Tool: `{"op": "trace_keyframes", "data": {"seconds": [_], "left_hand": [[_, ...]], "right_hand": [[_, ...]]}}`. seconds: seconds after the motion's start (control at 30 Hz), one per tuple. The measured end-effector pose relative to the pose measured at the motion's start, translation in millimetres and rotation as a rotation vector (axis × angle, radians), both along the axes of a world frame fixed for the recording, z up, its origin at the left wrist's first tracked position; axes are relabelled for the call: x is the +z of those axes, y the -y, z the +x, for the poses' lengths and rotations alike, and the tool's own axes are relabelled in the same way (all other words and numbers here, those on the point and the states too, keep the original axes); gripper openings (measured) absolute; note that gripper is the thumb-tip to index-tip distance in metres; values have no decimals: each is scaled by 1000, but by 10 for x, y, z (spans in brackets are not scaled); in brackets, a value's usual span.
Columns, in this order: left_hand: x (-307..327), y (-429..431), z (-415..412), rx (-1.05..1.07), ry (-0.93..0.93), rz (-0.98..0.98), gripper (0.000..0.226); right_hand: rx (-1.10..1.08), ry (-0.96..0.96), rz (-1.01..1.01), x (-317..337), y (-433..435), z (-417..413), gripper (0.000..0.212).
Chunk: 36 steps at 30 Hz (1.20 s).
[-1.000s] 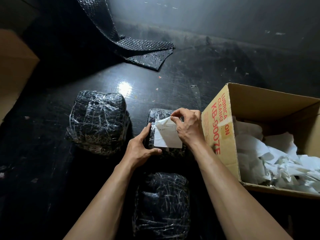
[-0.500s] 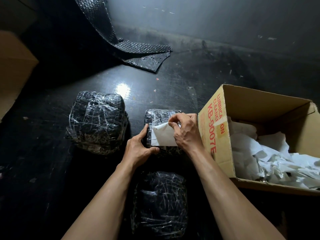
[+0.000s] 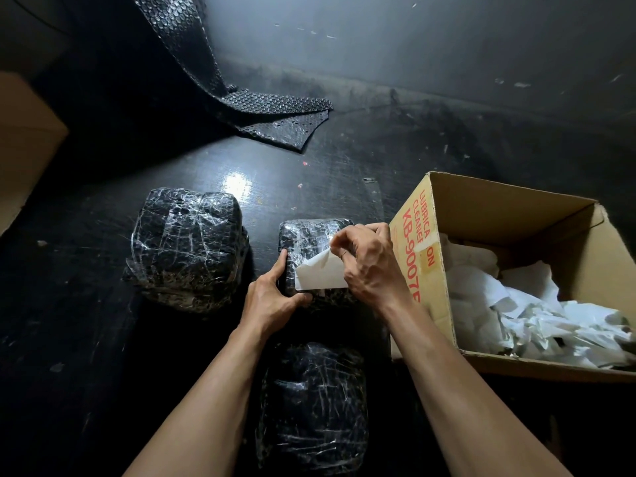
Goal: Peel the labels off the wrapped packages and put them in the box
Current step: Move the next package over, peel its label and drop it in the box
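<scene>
Head camera is looking down along two bare forearms onto a dark, scuffed table (image 3: 86, 304). Nearest, between the forearms, a black wrapped package (image 3: 311, 407) is lying on the table with nothing touching it. Just beyond it, the left hand (image 3: 272, 297) is gripping the near-left corner of a smaller middle package (image 3: 303, 235), thumb pressing on the near edge and fingers lying along its left side. The right hand (image 3: 368, 266) is pinching the upper edge of a white label (image 3: 320, 273) between thumb and fingertips; the label's far part is curling up off the wrap, while its near edge is lying against the package top. Whether that near edge is stuck down cannot be told. To the left of the hands, well apart from them, a larger wrapped package (image 3: 187, 246) is sitting on the table. Just beside the right hand, an open cardboard box (image 3: 423, 270) with red lettering is standing on the table, its near-left wall almost touching the knuckles; a heap of crumpled white paper scraps (image 3: 516, 311) is filling its bottom. Farther back, a sheet of black bubble wrap (image 3: 261, 111) is trailing down onto the table from above. At the left edge, part of another brown carton (image 3: 24, 146) is showing.
</scene>
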<state>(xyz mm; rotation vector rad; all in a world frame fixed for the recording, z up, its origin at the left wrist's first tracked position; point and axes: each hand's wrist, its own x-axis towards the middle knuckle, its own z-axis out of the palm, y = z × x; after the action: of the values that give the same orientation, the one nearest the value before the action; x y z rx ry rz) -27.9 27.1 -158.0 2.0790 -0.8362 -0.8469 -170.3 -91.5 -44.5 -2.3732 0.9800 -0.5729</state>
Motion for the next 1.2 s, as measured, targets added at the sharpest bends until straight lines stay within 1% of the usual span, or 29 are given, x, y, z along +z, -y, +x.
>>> {"op": "trace_keyframes", "data": {"seconds": [0.17,0.33,0.57,0.73,0.87,1.0,1.2], "left_hand": [[-2,-31,-24,-34,55,33,105],[9,-20,-10,-33,56,40,105],[19,-22,13,-30,6,32,109],[23,-9,25,-38,-12,36,110],[33,7,31,-24,-19,28,111],[40,11,24,-20,-10,39,110],[53,24,21,-20,2,52,110]], "right_hand": [[-34,-6,42,81,-12,-16,11],[10,-68,61,162,-2,30,10],[61,-80,93,263,-37,-2,10],[-9,-73,121,273,3,-2,11],[27,-109,115,292,-5,15,10],[88,-103,88,319,-63,-7,10],[69,-75,71,353,-61,-86,12]]}}
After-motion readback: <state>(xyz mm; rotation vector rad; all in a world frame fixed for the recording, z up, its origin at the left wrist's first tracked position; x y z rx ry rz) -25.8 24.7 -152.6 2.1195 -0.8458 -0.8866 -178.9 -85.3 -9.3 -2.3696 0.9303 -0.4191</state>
